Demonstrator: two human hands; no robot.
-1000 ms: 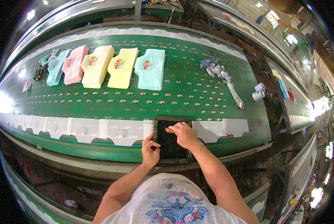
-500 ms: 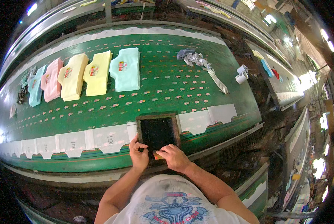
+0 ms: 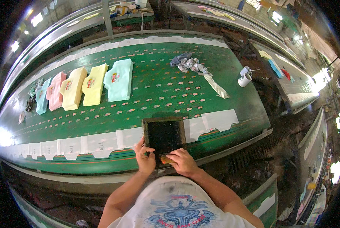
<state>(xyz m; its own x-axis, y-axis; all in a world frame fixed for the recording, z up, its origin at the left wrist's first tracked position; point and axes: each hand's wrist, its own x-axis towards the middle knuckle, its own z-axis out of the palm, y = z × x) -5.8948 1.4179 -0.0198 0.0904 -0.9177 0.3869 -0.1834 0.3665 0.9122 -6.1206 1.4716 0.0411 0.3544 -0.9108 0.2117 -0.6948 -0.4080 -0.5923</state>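
Observation:
A printing screen (image 3: 164,133), a dark panel in a worn wooden frame, sits over the near row of white cloth pieces (image 3: 129,137) on the green table. At its lower left side is my left hand (image 3: 146,161), fingers curled and closed around the frame's edge. My right hand (image 3: 183,163) grips a small squeegee (image 3: 165,159) with an orange-brown edge at the near end of the screen. Part of the squeegee is hidden under the fingers. Cloth directly beneath the screen is out of sight.
Several stacks of printed cloth, among them a light blue stack (image 3: 119,80) and a yellow stack (image 3: 94,86), lie on the green table (image 3: 147,102). A twisted rag (image 3: 196,68) and two white mugs (image 3: 244,77) are at the right. Other long tables stand around.
The screen has shifted right along the row with both hands, and another white cloth piece shows at its left. My view has moved too. The squeegee stays in my right hand.

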